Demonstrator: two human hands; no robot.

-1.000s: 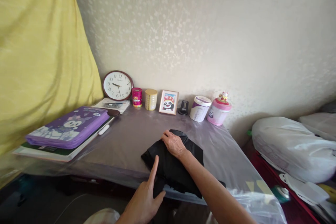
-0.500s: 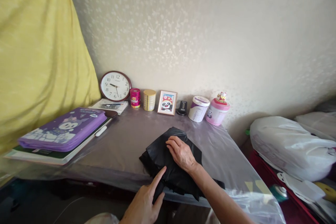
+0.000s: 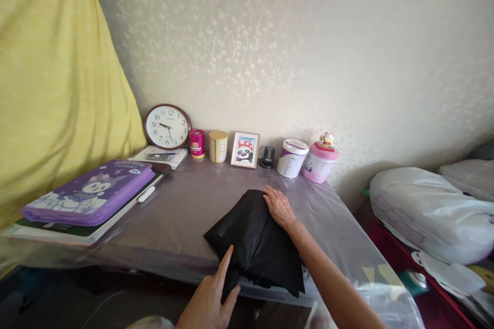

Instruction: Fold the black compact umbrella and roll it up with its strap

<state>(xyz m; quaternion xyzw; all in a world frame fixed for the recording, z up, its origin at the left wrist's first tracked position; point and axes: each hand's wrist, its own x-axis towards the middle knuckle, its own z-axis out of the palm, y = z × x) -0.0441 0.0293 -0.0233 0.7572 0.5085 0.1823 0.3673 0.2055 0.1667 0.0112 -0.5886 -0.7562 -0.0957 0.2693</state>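
A black folding umbrella (image 3: 254, 239) lies over the front part of the table, its loose fabric bunched in a wide fan. My left hand (image 3: 212, 295) is closed round its dark handle at the near end, with the index finger stretched along towards the fabric. Against the far right side of the fabric rests my right hand (image 3: 281, 209), its fingers stretched out and lying close together. The right thumb is hidden from view.
A purple zip case (image 3: 92, 190) lies on books at the left. Along the wall stand a clock (image 3: 168, 126), several tins, a picture frame (image 3: 245, 149) and a pink jar (image 3: 320, 162). White plastic bags (image 3: 428, 211) sit to the right of the table (image 3: 185, 205).
My right hand has slid from the middle of the umbrella to its far right edge. The fabric now looks smoother and more spread out. My left hand keeps its hold on the handle.
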